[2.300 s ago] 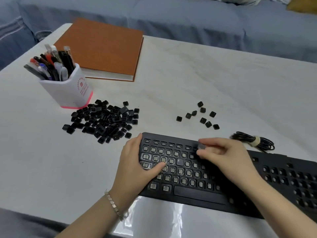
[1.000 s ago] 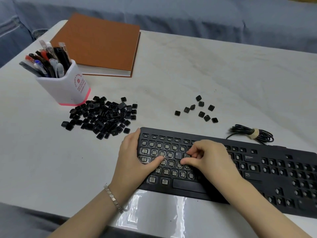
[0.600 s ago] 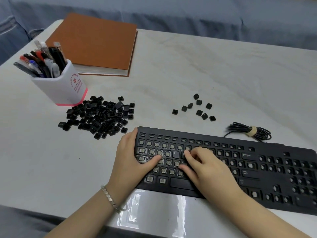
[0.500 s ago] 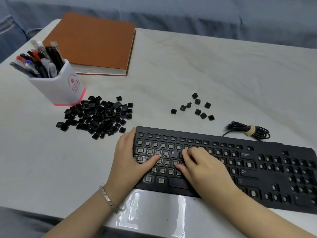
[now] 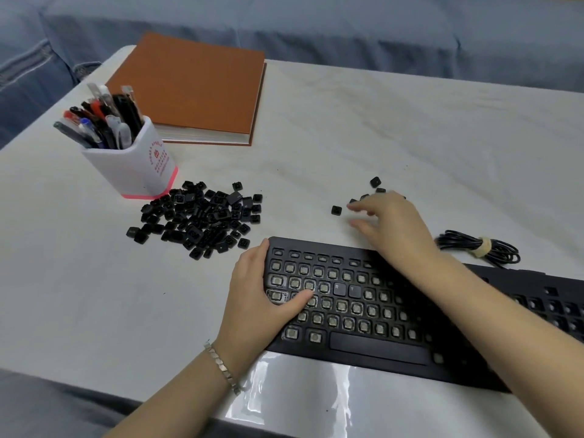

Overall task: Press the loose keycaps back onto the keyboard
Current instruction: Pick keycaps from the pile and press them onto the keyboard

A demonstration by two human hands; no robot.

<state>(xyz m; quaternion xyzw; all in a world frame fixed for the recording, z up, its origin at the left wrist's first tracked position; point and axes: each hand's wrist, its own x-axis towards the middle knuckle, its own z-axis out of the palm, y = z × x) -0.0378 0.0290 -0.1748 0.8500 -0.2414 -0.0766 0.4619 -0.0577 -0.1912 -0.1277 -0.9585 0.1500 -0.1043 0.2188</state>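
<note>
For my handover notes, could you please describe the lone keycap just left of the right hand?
Find the black keyboard, then the white table behind it. The keycap lies alone between the big pile and the right hand, touching neither.

One keyboard (image 5: 467, 371), and on it I can make out just two letter caps, R (image 5: 337, 287) and T (image 5: 353, 289), plus one space bar (image 5: 377, 348). Off its left end: one big heap of loose keycaps (image 5: 202, 216), way too many to count. Behind it: about five strays (image 5: 336, 210), some covered. Also one book (image 5: 196, 86), one pen cup (image 5: 139, 165), one coiled cable (image 5: 477, 246).
</note>
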